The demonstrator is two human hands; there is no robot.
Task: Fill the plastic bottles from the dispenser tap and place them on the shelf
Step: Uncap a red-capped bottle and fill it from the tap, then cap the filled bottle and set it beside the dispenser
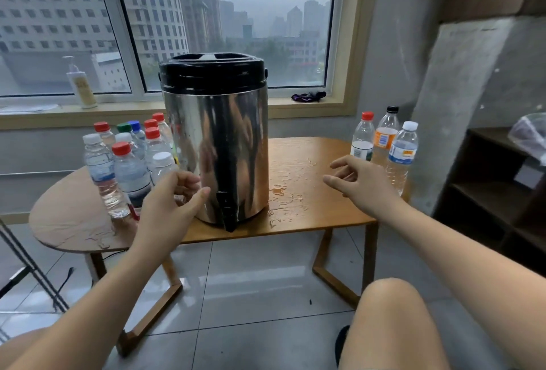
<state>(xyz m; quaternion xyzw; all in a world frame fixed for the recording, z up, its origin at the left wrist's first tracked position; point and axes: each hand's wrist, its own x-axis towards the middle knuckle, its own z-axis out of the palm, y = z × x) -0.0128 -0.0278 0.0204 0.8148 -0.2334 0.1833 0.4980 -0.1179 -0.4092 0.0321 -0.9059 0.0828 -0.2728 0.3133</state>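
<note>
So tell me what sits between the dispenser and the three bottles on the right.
Head view: only wet table top, with spilled water beside the dispenser. The open right hand hovers before the three bottles.

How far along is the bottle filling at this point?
Done: nothing on the shelf yet; its visible tiers hold no bottles. Spilled water beside the dispenser suggests some filling has happened. In hand: nothing; the left hand and right hand are both open and empty. Left: the left bottle cluster and three right bottles remain on the table.
</note>
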